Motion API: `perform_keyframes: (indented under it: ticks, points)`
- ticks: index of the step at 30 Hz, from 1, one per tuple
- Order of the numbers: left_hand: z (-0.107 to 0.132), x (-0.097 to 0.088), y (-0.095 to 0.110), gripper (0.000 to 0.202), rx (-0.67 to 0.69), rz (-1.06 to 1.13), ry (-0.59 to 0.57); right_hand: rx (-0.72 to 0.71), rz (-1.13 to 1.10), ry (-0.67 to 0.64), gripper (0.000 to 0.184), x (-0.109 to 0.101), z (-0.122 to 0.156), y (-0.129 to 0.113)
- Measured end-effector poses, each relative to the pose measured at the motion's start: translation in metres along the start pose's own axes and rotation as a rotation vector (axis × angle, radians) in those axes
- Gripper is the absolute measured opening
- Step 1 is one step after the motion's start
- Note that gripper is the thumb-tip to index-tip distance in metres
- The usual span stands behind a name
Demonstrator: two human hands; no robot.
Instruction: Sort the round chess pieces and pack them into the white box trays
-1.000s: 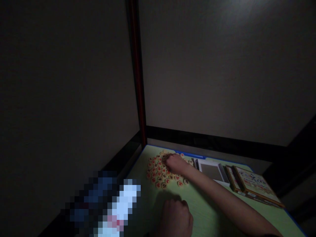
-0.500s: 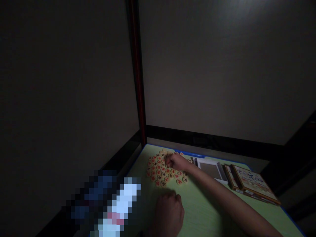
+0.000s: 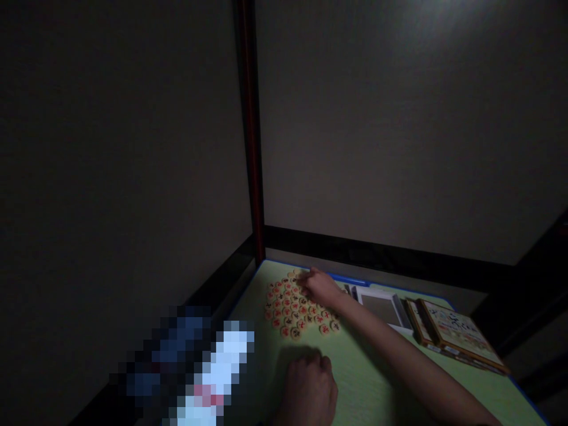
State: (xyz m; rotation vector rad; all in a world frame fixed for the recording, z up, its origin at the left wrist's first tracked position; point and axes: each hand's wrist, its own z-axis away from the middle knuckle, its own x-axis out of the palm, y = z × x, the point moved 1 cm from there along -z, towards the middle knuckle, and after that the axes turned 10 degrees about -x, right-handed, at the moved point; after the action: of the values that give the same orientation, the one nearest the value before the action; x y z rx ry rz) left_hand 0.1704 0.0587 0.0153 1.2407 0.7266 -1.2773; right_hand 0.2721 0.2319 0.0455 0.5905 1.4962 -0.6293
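Observation:
Round wooden Chinese chess pieces (image 3: 287, 306) with red and black characters lie close together in one layer on the green tabletop (image 3: 364, 378). Over the far side of this group is my right hand (image 3: 323, 288), its fingers bent and closed down on a piece that they mostly hide. That forearm reaches in from the lower right. Nearer to me, my left hand (image 3: 310, 387) is curled into a fist, back upward, in front of the pieces. What its fingers hold, if anything, is hidden.
Right of the pieces lies a shallow white box tray (image 3: 403, 316). Beyond it are flat printed boxes (image 3: 461, 328), overlapping near the table's right side. A blue strip (image 3: 350, 280) runs along the far edge by the wall. A pixelated bright patch (image 3: 217, 373) covers the lower left.
My right hand has shifted slightly over the far pieces, fingers still bent. My left fist appears a little lower and to the right, and the whole view has moved slightly.

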Motion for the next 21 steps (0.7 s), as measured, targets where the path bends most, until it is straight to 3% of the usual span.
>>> perform_keyframes:
  ticks: [7,15,21]
  points:
    - [0.001,-0.002,0.001,0.036,-0.013,0.004,-0.006,-0.053,0.010,-0.021,0.020,0.000,-0.006,-0.009]
    - [0.003,-0.003,0.001,0.037,0.000,0.014,-0.013,-0.074,-0.200,-0.036,0.031,0.005,-0.014,0.017]
    - [0.002,-0.002,0.000,0.037,0.007,0.015,-0.027,-0.067,-0.232,-0.022,0.033,0.002,-0.020,0.025]
